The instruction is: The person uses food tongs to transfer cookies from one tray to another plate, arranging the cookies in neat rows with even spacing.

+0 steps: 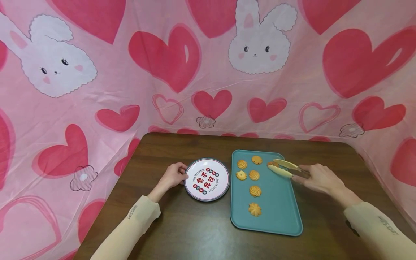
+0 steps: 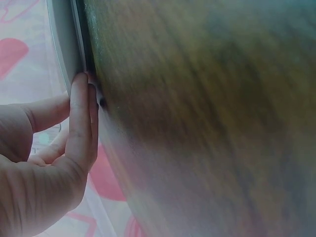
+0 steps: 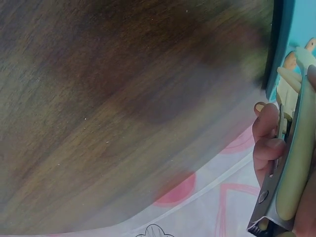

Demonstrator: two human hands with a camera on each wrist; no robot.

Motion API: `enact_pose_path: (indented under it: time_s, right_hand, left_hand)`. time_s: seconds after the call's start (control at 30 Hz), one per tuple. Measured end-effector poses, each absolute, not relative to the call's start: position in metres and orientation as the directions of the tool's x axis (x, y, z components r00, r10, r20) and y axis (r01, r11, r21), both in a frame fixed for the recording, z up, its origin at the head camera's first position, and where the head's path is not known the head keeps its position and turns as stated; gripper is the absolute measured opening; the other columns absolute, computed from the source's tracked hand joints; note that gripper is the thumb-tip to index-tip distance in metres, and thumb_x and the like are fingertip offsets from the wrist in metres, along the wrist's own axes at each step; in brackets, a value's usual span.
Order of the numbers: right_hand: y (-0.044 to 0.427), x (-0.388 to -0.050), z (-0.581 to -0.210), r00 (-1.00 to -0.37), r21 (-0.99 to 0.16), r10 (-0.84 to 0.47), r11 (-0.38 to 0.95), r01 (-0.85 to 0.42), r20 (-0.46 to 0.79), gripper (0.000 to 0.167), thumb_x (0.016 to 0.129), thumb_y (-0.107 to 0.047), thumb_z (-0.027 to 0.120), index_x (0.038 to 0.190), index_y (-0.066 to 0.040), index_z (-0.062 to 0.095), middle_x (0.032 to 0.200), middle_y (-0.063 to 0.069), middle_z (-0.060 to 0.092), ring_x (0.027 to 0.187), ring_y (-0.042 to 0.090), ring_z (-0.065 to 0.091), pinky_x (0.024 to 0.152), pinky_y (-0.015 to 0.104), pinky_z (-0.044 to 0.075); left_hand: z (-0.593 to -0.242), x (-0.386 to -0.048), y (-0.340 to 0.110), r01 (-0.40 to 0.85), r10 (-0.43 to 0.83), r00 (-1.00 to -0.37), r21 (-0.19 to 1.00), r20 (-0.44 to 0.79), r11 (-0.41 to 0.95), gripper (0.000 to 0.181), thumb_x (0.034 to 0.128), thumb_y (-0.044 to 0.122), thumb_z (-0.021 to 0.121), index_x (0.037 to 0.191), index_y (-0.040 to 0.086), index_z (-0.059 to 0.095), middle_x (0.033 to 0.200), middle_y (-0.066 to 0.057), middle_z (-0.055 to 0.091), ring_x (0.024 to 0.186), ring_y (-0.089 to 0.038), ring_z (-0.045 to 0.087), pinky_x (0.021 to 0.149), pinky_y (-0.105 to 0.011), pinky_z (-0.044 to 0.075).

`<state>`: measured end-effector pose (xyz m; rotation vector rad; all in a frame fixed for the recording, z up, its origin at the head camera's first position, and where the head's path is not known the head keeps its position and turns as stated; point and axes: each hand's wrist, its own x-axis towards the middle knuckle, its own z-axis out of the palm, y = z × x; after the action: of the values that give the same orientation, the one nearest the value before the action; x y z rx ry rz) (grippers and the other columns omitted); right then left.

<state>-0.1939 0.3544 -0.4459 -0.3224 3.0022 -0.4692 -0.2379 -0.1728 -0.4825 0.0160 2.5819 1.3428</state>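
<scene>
The right hand (image 1: 320, 178): grasping cream-coloured tongs (image 1: 282, 172), fingers curled round the handles, out past the right edge of the tray (image 1: 273, 220). Tong ends reach over that edge and straddle a brownish cookie (image 1: 272, 163) near the tray's far right corner. Whether they bite firmly, cannot tell.

The left hand (image 1: 173, 175): pinching the rim of a round plate (image 1: 196, 195), thumb over the edge. Plate lies just left of the tray, its printed lettering uncovered; touching or a hair apart, not clear.

Further out: six pale cookies (image 1: 255, 191) on the tray's left half, four grouped toward the far end, two spaced down toward the near end. Tray and plate both sit on a brown bench (image 1: 195, 224); pink heart-print cloth (image 1: 292, 94) hangs beyond the tray's far end.

Step in hand, my reading: picking up the brownish cookie, with the plate steadied as probable receiver. Next move would call for a light, even squeeze, a straight lift over the tray's rim, then a leftward carry. Risk: crumbling under too hard a pinch, or slipping from the tong ends.
</scene>
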Motion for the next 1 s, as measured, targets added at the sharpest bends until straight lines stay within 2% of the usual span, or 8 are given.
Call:
enact_pose_path:
  time_s: [0.47, 0.67, 0.8, 1.0]
  right_hand:
    - [0.35, -0.196, -0.436, -0.968, -0.325, -0.25, 0.917, -0.233, -0.014, 0.076, 0.09, -0.055, 0.067, 0.134, 0.007, 0.057, 0.064, -0.002, 0.045, 0.062, 0.016, 0.047, 0.05, 0.031, 0.036]
    - [0.336, -0.198, -0.43, -0.953, -0.307, -0.3, 0.903, -0.3, 0.048, 0.069, 0.09, -0.054, 0.068, 0.129, 0.002, 0.063, 0.06, -0.006, 0.042, 0.06, 0.013, 0.045, 0.052, 0.03, 0.036]
    - [0.325, -0.202, -0.425, -0.943, -0.296, -0.324, 0.896, -0.33, 0.07, 0.068, 0.089, -0.056, 0.068, 0.128, 0.001, 0.065, 0.062, -0.008, 0.049, 0.063, 0.013, 0.048, 0.055, 0.03, 0.04]
    - [0.306, -0.207, -0.419, -0.943, -0.309, -0.328, 0.893, -0.327, 0.051, 0.069, 0.088, -0.055, 0.07, 0.129, 0.001, 0.064, 0.061, -0.005, 0.046, 0.059, 0.013, 0.045, 0.053, 0.03, 0.038]
  left_hand:
    - [-0.481, -0.239, -0.172, -0.094, 0.12, -0.972, 0.808, -0.2, 0.581, 0.033, 0.0868, -0.001, 0.074, 0.117, -0.005, 0.063, 0.093, -0.014, 0.061, 0.073, -0.021, 0.061, 0.061, -0.032, 0.06]
    - [-0.482, -0.239, -0.172, -0.092, 0.122, -0.972, 0.808, -0.199, 0.582, 0.033, 0.0862, -0.001, 0.075, 0.117, -0.005, 0.063, 0.092, -0.013, 0.061, 0.072, -0.02, 0.061, 0.06, -0.032, 0.06]
    - [-0.482, -0.239, -0.172, -0.099, 0.118, -0.972, 0.807, -0.204, 0.582, 0.033, 0.0861, 0.0, 0.075, 0.117, -0.004, 0.064, 0.092, -0.013, 0.06, 0.071, -0.02, 0.061, 0.061, -0.032, 0.06]
    - [-0.481, -0.237, -0.172, -0.101, 0.112, -0.973, 0.803, -0.204, 0.587, 0.033, 0.0861, 0.0, 0.075, 0.116, -0.004, 0.064, 0.091, -0.012, 0.06, 0.071, -0.02, 0.061, 0.061, -0.032, 0.06]
